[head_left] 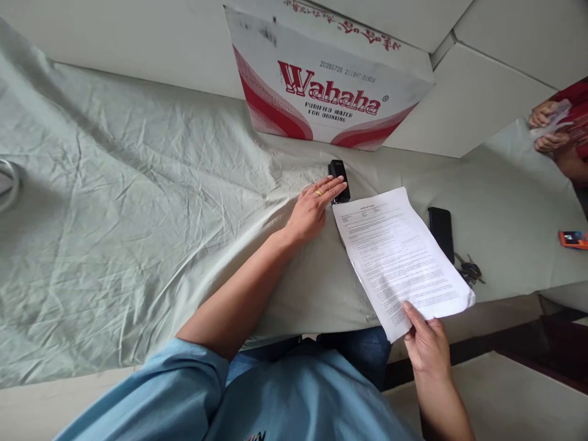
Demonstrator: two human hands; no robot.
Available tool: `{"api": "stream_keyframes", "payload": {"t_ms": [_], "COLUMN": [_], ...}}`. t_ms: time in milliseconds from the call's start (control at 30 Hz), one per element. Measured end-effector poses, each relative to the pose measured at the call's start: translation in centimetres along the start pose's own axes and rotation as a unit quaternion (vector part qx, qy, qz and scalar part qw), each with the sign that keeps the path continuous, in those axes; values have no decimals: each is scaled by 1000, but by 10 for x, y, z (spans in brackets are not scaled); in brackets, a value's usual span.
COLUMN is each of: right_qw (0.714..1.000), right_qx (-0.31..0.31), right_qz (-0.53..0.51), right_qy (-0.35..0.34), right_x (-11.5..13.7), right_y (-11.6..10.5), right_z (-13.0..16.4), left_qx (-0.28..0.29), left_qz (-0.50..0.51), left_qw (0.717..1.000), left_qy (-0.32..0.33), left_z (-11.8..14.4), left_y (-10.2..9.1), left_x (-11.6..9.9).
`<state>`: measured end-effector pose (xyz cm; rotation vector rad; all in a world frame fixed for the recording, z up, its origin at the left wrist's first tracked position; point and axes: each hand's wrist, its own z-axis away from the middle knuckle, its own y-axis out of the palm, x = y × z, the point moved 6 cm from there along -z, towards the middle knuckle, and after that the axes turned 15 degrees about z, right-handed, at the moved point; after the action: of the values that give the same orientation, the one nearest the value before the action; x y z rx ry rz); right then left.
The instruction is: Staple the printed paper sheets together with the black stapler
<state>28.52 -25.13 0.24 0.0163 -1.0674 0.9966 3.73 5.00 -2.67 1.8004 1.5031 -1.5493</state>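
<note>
My left hand [316, 205] lies with its fingers stretched out across a black stapler [339, 170]; its thumb is hidden. At the stapler's near end is the top left corner of a stack of printed paper sheets [395, 251]. My right hand [425, 343] pinches the lower edge of this stack, thumb on top and fingers underneath. The sheets lean slightly, their far end by the stapler and their near end at the table's front edge. Small print covers the top sheet, too fine to read.
A Wahaha water carton [328, 92] stands behind the stapler. Right of the papers lie a black phone-like object [441, 233] and keys [469, 269]. An orange device [572, 239] is at the far right, where another person's hands [549, 128] hold something clear. A wrinkled cloth [114, 214] covers the table.
</note>
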Motion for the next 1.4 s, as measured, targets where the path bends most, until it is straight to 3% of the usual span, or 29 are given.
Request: {"api": "stream_keyframes", "payload": {"t_ms": [233, 400, 567, 900, 1067, 1200, 1300, 1400], "right_qw": [1000, 999, 1000, 998, 997, 997, 998, 998], "right_qx": [-21, -2, 7, 9, 29, 4, -16, -23], "right_qz": [-11, 14, -8, -55, -57, -62, -56, -53], "right_qy": [4, -29, 3, 38, 32, 55, 40, 6], "right_x": [0, -9, -18, -14, -21, -41, -48, -44], "right_y": [0, 2, 8, 22, 20, 2, -7, -5], "right_z": [0, -3, -3, 5, 9, 11, 13, 16], "left_qx": [28, 47, 61, 46, 37, -7, -94, -184], "left_qz": [-14, -47, -78, -113, -93, -31, 25, 67], "left_qw": [999, 996, 991, 982, 988, 997, 994, 977], "left_qy": [-26, -66, -86, -145, -115, -64, -56, -88], "left_z": [0, -1, 1, 5, 5, 6, 8, 11], "left_y": [1, 1, 3, 2, 4, 3, -6, -18], "left_x": [-8, -19, -25, -26, -24, -17, -13, -10]}}
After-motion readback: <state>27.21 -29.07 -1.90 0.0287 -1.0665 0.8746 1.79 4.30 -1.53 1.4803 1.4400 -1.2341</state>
